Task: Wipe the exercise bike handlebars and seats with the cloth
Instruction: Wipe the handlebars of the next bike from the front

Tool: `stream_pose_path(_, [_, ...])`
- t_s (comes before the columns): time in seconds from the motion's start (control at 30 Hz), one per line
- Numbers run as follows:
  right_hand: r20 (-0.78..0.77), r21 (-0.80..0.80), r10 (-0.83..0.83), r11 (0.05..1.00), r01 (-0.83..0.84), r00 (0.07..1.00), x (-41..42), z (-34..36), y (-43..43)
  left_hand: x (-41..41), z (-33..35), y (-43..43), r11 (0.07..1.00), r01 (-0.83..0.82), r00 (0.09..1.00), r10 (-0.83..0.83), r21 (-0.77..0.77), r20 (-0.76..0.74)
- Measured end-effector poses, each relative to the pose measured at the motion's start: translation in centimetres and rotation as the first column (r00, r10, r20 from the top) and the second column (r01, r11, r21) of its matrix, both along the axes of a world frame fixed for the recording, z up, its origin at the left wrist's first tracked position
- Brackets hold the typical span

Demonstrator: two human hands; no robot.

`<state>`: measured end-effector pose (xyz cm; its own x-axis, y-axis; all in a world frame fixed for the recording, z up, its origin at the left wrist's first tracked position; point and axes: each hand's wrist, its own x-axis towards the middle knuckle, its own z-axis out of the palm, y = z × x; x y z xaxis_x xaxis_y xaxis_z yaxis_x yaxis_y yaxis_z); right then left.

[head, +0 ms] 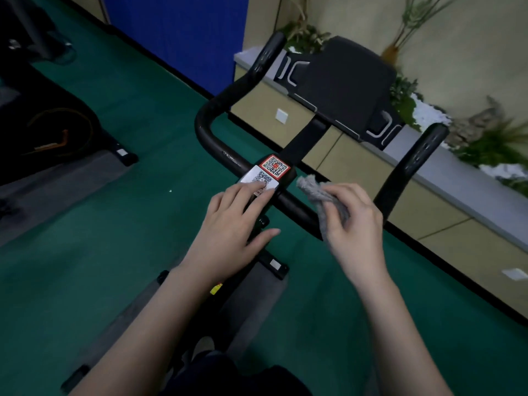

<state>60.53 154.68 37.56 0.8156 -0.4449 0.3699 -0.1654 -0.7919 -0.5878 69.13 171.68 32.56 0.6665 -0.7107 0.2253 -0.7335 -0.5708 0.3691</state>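
Handlebars [210,130] of the exercise bike fill the middle of the frame. I see the crossbar run from centre left down to lower right, and both horn grips point toward the upper right. My left hand [237,221] lies flat, fingers nearly straight, with its tips on the white QR sticker [258,177] at the bar's middle. My right hand [354,221] pinches the cloth [320,195] with curled fingers and holds it against the crossbar, just right of the sticker. The hands are apart. The black console [343,81] stands above. Green floor [128,238] lies open at the left; the beige cabinet [423,217] is near behind the right horn.
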Motion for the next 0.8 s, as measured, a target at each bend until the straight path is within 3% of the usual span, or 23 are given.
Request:
stream_pose_path(0.23, [-0.178,-0.117,0.015,0.992,-0.037,0.984,3.2,-1.7,2.2,2.4,-0.4,-0.6,0.994,0.06,0.998,-0.059,-0.091,0.01])
stream_pose_path(0.57, [-0.134,-0.21,-0.037,0.978,0.009,0.99,0.7,-2.3,2.2,3.4,-1.2,-0.6,0.97,0.091,0.995,-0.097,-0.227,-0.015])
stream_pose_path(0.8, [-0.206,-0.321,0.123,0.929,-0.186,0.971,0.9,-2.7,1.9,3.8,-1.5,-0.5,0.96,0.099,0.994,-0.104,-0.263,-0.008])
